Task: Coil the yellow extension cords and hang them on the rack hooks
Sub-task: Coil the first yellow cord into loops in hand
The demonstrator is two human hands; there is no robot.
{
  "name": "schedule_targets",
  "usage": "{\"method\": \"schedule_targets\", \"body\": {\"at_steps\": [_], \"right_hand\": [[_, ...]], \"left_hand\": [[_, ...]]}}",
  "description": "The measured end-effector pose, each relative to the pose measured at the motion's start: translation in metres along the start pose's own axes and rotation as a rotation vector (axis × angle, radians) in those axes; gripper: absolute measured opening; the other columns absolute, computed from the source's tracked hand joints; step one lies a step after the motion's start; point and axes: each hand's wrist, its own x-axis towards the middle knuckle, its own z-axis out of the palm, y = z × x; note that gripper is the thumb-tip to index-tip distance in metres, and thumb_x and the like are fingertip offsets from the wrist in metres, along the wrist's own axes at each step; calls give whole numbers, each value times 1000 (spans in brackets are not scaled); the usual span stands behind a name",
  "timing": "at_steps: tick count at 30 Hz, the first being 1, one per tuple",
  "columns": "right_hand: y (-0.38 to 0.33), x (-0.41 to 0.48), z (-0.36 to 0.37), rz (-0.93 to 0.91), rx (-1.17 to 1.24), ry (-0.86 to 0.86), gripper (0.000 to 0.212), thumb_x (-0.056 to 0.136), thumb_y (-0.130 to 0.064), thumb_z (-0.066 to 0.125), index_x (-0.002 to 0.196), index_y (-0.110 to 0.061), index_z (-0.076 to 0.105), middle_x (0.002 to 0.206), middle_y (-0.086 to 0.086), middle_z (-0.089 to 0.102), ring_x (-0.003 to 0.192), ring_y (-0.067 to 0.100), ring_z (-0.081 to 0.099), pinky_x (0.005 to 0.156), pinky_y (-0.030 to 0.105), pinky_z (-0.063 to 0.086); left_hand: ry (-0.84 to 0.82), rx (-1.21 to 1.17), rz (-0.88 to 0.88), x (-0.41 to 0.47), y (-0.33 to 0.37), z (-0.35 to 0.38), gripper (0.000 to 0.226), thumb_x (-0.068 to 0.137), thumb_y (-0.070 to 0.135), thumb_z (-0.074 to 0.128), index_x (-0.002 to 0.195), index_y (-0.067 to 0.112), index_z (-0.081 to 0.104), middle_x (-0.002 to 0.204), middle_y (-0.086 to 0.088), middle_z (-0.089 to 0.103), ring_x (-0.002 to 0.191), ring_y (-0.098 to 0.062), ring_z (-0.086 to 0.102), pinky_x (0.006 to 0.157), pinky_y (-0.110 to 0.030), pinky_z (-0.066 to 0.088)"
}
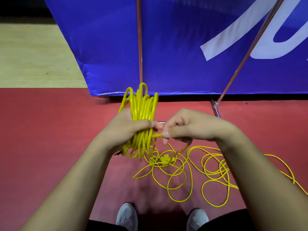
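Underfoot, a red floor point(41, 130) meets pale wooden boards point(33, 55) at far left, and a blue banner point(175, 55) on metal poles point(139, 47) stands beyond. The left hand point(126, 129) grips the coiled yellow extension cord point(141, 105). The right hand point(191, 125) pinches a strand beside it, and loose cord loops point(215, 165) sprawl on the floor at near right.

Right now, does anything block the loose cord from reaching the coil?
Nothing visible does. The right hand pinches the strand beside the coil that the left hand grips; the rest lies in overlapping loops on the floor and may snag.
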Motion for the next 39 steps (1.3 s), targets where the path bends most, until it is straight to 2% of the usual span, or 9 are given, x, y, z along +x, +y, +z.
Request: {"method": "schedule_targets", "body": {"at_steps": [2, 5, 11, 14, 17, 22, 28, 33, 39], "right_hand": [[5, -4, -6, -68, 24, 47, 13, 88, -17, 67, 89, -5, 73, 55, 11, 40, 52, 24, 27, 48, 33, 20], [30, -3, -18, -63, 77, 169, 13, 86, -7, 68, 90, 5, 68, 59, 6, 52, 55, 14, 43, 52, 25, 35], [100, -2, -18, 126, 77, 275, 6, 92, -11, 63, 88, -8, 67, 85, 13, 68, 86, 20, 64, 92, 37, 47], [86, 0, -24, -35, 395, 508, 8, 90, -13, 58, 89, -8, 64, 60, 3, 51, 52, 17, 52, 64, 35, 45], [46, -7, -36, -280, 713, 571, 20, 90, -16, 51, 95, -2, 64, 53, -2, 30, 42, 7, 20, 46, 23, 14], [35, -7, -28, -145, 438, 562, 20, 95, -15, 53, 83, -4, 63, 50, -5, 23, 47, 7, 13, 46, 24, 8], [23, -11, -23, -131, 465, 309, 22, 88, -18, 52, 73, -5, 61, 46, -4, 23, 47, 8, 11, 45, 22, 8], [17, -13, -25, -98, 450, 255, 26, 89, -21, 49, 71, -4, 56, 43, -3, 26, 41, 7, 14, 44, 22, 9], [26, -6, -17, 37, 241, 273, 29, 91, -26, 62, 99, 2, 63, 73, 12, 65, 62, 25, 61, 58, 31, 49]], "left_hand": [[-57, 72, -29, 0, -1, 0, 36, 77, 16, 74, 93, -13, 61, 86, -34, 66, 68, -37, 67, 69, -51, 55], [-111, -93, -104, 0, 0, 0, 10, 83, -1, 64, 89, -9, 63, 79, -23, 70, 57, -23, 67, 55, -34, 58], [-13, -466, -106, 3, 6, -11, 10, 72, -1, 60, 80, -3, 65, 66, -17, 67, 48, -19, 62, 48, -26, 54], [-7, -322, -156, 5, 2, -14, 14, 77, -4, 61, 90, -8, 62, 77, -21, 69, 55, -22, 65, 50, -28, 55], [8, -214, -230, 6, -4, -15, 9, 83, -7, 58, 91, -10, 62, 77, -21, 69, 57, -22, 67, 50, -29, 55], [15, -361, -237, 2, -4, -19, 16, 70, -6, 66, 84, -2, 61, 75, -20, 70, 62, -26, 69, 54, -32, 58], [-57, -292, -220, 3, -4, -19, 16, 72, 2, 68, 86, -4, 65, 72, -15, 71, 56, -20, 68, 53, -30, 57], [-62, -159, -208, 5, -10, -20, 27, 68, 6, 76, 91, -3, 66, 76, -16, 70, 60, -23, 67, 57, -34, 56], [-149, -423, -118, 8, -9, -33, 34, 60, 23, 84, 84, 6, 67, 68, -8, 59, 54, -20, 58, 53, -28, 51]]}}
